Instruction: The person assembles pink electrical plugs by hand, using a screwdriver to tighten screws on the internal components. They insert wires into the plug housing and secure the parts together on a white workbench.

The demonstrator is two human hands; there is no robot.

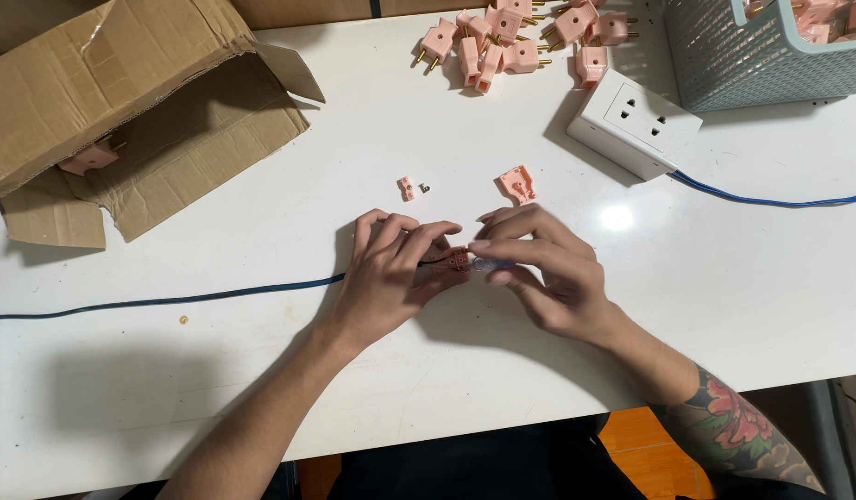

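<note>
My left hand [391, 273] pinches an open pink plug half [454, 259] at the end of a dark blue cable [169, 301] that runs off to the left. My right hand [544, 268] holds a small screwdriver with a clear handle [491, 266], its tip at the plug. Just beyond my hands lie a pink plug cover [518, 183], a small pink clamp piece [407, 188] and a tiny screw [425, 189] on the white table [261, 213].
A heap of pink plugs [521, 37] lies at the back. A white socket box [634, 120] with a blue lead [771, 199] stands right of it, beside a grey-green basket [752, 51]. An open cardboard box [122, 111] holding a pink plug [88, 158] sits back left.
</note>
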